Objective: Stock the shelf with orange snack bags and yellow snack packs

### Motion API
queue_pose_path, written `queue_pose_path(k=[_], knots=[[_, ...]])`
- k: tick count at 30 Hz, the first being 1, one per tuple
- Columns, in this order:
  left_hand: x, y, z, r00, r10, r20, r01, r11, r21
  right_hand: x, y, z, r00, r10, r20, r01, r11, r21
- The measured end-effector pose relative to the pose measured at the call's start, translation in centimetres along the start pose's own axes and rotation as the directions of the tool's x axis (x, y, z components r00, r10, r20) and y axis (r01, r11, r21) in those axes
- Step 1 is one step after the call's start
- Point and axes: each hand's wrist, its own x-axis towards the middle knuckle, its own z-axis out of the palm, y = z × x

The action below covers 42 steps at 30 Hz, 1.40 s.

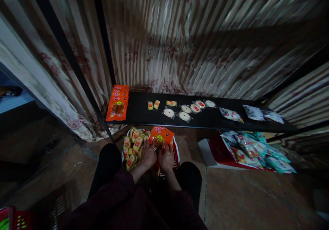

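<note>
An orange snack packet (161,134) with a clear window stands tilted over an open container (176,151) between my knees. My right hand (166,158) is closed on the packet's lower right part. At its lower left edge my left hand (148,156) is closed too, beside a heap of small yellow wrapped cakes (137,142) in the container. My fingertips are partly hidden in the dim light. Several matching orange packets (117,103) lie overlapped at the left end of the black shelf (138,115).
Along the shelf lie small yellow wrapped cakes (156,104), round white wrapped biscuits (184,116) and white bags (253,112). Below right, a red and white box (216,151) holds several snack bags (257,151). Dark metal posts (104,38) and a striped curtain (164,45) stand around the shelf.
</note>
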Motion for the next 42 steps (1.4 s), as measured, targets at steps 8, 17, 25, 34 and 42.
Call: queue_pose_path(k=[8,17,25,34,42], knots=[[-0.4,-0.4,0.3,0.999,0.035,-0.038,-0.036,0.999,-0.015,0.4,0.6,0.5,0.996,0.043,-0.074,-0.029,0.984,0.176],[-1.4,0.3,-0.1,0.993,0.016,-0.115,-0.024,0.998,-0.064,0.6,1.2,0.7,0.994,0.02,-0.104,0.004,0.975,0.224],[-1.4,0.4,0.2,0.989,-0.027,-0.143,0.004,0.987,-0.159,0.1,1.2,0.7,0.996,0.054,-0.075,-0.038,0.978,0.205],[-1.8,0.8,0.0,0.995,-0.06,-0.08,0.049,0.989,-0.138,0.2,1.9,1.4,0.997,0.063,-0.047,-0.052,0.978,0.201],[-1.9,0.9,0.0,0.985,-0.157,-0.066,0.137,0.963,-0.233,0.1,2.2,1.6,0.998,0.062,0.007,-0.062,0.977,0.203]])
